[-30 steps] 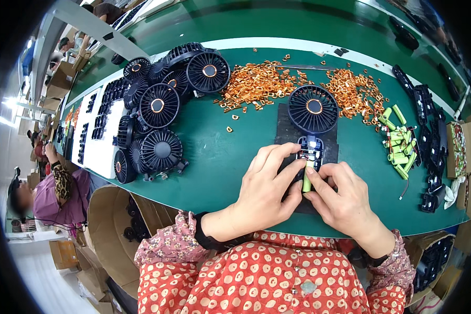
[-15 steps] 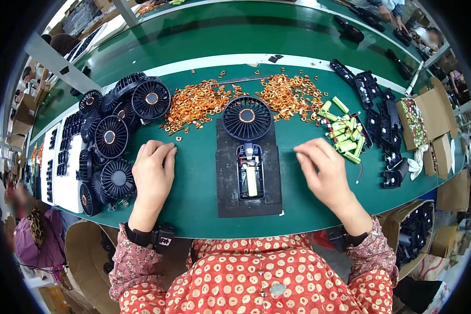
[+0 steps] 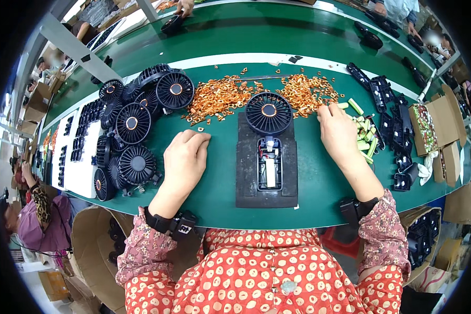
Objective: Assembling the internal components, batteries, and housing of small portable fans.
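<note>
A black handheld fan (image 3: pixel 268 113) lies on a dark mat (image 3: pixel 246 183), its round head away from me. In its open handle housing (image 3: pixel 261 172) sits a pale battery cell (image 3: pixel 270 173), with small wires above it. Left of the mat, my left hand (image 3: pixel 185 159) is closed over the table, thumb and fingers together, with nothing seen in them. A single copper-coloured ring (image 3: pixel 201 129) lies just beyond its fingertips. My right hand (image 3: pixel 338 133) is at the left edge of the green battery cells (image 3: pixel 369 137), fingers bent together; their tips are partly hidden.
Copper-coloured rings lie in two heaps, left (image 3: pixel 214 98) and right (image 3: pixel 306 94). Black fan heads (image 3: pixel 133 123) are stacked at left beside a white board (image 3: pixel 83 175). Black housings (image 3: pixel 395 123) and a cardboard box (image 3: pixel 442 123) stand right. Beyond runs a green conveyor (image 3: pixel 235 36).
My right hand has moved forward to the battery cells. My left hand has drawn its fingertips together. The whole view has shifted slightly, and a co-worker's hand now shows at a fan on the conveyor.
</note>
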`<state>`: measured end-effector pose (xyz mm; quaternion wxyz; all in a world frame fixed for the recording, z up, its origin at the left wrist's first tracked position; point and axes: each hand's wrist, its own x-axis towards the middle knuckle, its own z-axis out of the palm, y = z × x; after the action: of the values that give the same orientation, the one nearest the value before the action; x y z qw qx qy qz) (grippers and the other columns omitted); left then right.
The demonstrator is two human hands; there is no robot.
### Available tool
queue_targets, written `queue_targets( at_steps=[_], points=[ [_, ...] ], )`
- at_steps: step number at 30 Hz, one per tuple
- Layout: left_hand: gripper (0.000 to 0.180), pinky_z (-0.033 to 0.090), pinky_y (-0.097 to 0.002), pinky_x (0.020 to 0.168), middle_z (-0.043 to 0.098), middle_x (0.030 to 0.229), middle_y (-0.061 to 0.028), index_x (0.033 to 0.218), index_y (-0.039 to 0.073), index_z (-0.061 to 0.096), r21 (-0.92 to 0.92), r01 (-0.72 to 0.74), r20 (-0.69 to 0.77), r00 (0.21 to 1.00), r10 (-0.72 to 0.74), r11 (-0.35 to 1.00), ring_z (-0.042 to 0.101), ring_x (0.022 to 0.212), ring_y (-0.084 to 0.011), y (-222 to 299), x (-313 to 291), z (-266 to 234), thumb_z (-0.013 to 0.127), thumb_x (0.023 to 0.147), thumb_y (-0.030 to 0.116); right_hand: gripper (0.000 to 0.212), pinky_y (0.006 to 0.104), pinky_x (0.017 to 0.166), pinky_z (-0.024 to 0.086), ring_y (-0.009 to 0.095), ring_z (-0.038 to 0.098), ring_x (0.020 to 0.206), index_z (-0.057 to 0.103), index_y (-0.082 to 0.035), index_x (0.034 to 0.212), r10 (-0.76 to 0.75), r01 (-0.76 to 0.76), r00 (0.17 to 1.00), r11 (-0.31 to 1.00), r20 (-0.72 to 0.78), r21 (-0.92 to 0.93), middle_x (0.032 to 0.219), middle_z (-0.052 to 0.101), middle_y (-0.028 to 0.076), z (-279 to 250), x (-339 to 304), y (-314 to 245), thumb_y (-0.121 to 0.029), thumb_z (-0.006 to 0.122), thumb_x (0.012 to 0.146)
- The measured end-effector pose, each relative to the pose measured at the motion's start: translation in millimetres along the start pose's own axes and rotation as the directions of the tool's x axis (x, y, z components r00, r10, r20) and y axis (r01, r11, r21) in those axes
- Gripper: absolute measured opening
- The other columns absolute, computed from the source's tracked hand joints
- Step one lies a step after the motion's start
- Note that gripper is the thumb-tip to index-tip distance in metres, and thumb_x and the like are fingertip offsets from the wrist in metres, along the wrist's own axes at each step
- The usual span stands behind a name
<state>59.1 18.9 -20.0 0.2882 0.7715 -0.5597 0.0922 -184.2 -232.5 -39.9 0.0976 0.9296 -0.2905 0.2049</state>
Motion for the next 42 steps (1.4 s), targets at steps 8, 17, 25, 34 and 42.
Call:
queue_targets(
  at_steps=[8, 17, 25, 34, 42],
  points=[
    [0.013, 0.054, -0.0251, 0.072, 0.073, 0.087, -0.0053, 0.1, 0.0, 0.071, -0.571, 0.408, 0.297, 0.912, -0.284, 0.712, 0.067, 0.079, -0.01, 40.3, 5.6, -0.9, 0.072, 0.089, 0.006, 0.012, 0.0387, 0.067, 0.055, 0.029, 0.063, 0.084, 0.052, -0.003, 0.095, -0.05, 0.052, 0.997, 0.998, -0.057, 0.04, 0.091, 0.056, 0.012, 0.9, 0.4, -3.1, -0.007, 0.062, 0.09],
    [0.01, 0.051, -0.0299, 0.081, 0.066, 0.106, -0.008, 0.094, 0.003, 0.074, -0.533, 0.212, 0.14, 0.977, -0.162, 0.819, 0.063, 0.094, -0.0162, 59.0, 9.7, 20.3, 0.075, 0.085, 0.008, 0.012, 0.044, 0.068, 0.052, 0.032, 0.064, 0.081, 0.058, -0.006, 0.1, -0.061, -0.004, 0.989, 0.898, 0.134, 0.441, 0.095, 0.054, 0.011, -27.7, -29.0, -16.7, -0.008, 0.065, 0.091],
    [0.008, 0.049, -0.033, 0.09, 0.06, 0.119, -0.0109, 0.089, 0.004, 0.074, -0.568, 0.336, 0.216, 0.942, -0.258, 0.751, 0.061, 0.104, -0.0216, 68.1, 5.7, 30.2, 0.076, 0.082, 0.009, 0.011, 0.0405, 0.063, 0.052, 0.029, 0.063, 0.073, 0.057, -0.005, 0.097, -0.051, 0.049, 0.999, 0.906, -0.006, 0.419, 0.09, 0.054, 0.01, -14.5, -33.2, -14.1, -0.007, 0.066, 0.091],
    [0.008, 0.045, -0.0366, 0.097, 0.06, 0.118, -0.0115, 0.087, 0.003, 0.068, -0.567, 0.311, 0.132, 0.948, -0.289, 0.762, 0.058, 0.113, -0.0264, 70.8, 2.8, 37.1, 0.074, 0.083, 0.007, 0.008, 0.0395, 0.064, 0.053, 0.028, 0.061, 0.076, 0.057, -0.004, 0.097, -0.043, 0.05, 0.999, 0.959, -0.034, 0.28, 0.088, 0.051, 0.011, -11.4, -35.9, -19.2, -0.006, 0.063, 0.092],
    [0.007, 0.044, -0.0345, 0.099, 0.061, 0.119, -0.0128, 0.085, 0.003, 0.067, -0.554, 0.284, 0.099, 0.956, -0.277, 0.782, 0.059, 0.113, -0.0226, 71.0, 2.9, 40.0, 0.073, 0.083, 0.006, 0.007, 0.0385, 0.065, 0.053, 0.029, 0.062, 0.074, 0.058, -0.004, 0.098, -0.031, 0.034, 0.999, 0.946, -0.016, 0.322, 0.087, 0.054, 0.011, -19.1, -34.8, -15.7, -0.003, 0.062, 0.091]
  ],
)
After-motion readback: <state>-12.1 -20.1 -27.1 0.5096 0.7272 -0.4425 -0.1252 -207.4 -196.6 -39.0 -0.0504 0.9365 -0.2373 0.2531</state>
